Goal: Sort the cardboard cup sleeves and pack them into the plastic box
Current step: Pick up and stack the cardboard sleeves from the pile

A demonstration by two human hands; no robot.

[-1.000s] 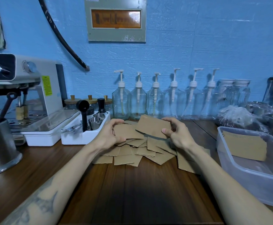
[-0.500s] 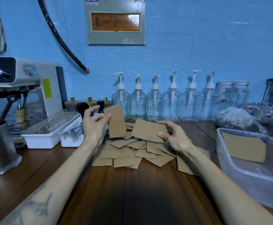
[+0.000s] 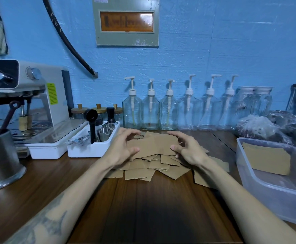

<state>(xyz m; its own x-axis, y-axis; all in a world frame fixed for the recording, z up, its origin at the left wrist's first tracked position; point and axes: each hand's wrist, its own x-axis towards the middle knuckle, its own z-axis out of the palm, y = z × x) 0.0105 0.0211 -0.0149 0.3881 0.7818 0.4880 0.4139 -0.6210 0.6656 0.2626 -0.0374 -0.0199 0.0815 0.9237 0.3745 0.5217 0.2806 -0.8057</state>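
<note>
Where both hands grip sleeves, their fingertips stay hidden

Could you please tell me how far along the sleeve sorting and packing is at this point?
Early on. Done: some sleeves already lean inside the plastic box on the right. In hand: the left hand and right hand both hold flat sleeves together above the heap. Left: a loose pile of sleeves on the wooden counter is unsorted.

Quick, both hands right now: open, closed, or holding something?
Left hand: fingers curled around the cardboard sleeves, holding them.
Right hand: also gripping the same sleeves from the other side.
</note>
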